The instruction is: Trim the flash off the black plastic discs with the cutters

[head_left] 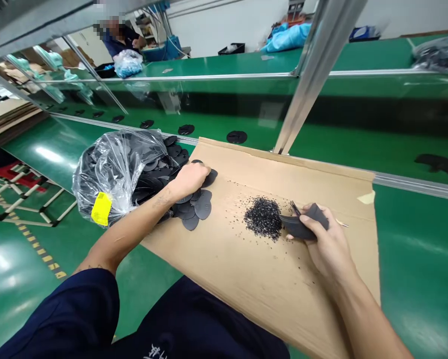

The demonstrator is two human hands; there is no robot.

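My left hand (192,178) is closed, its fingertips at a thin black oval piece (211,177) on the edge of a heap of similar pieces (202,204). These spill from a clear plastic bag (110,164) with a yellow label (101,208). My right hand (329,239) grips a bent black piece (302,224). A thin tool (341,224) also sticks out of this hand; its kind I cannot make out. Just left of the right hand lies a pile of tiny black bits (263,218) on the brown cardboard (224,269).
Black pieces (236,136) lie in a row on the green belt (209,104) behind the cardboard. A metal post (314,75) rises at the back edge. Across the line, a person (121,42) is beside a bag of blue items (128,63). A pipe-frame rack (25,194) stands at left.
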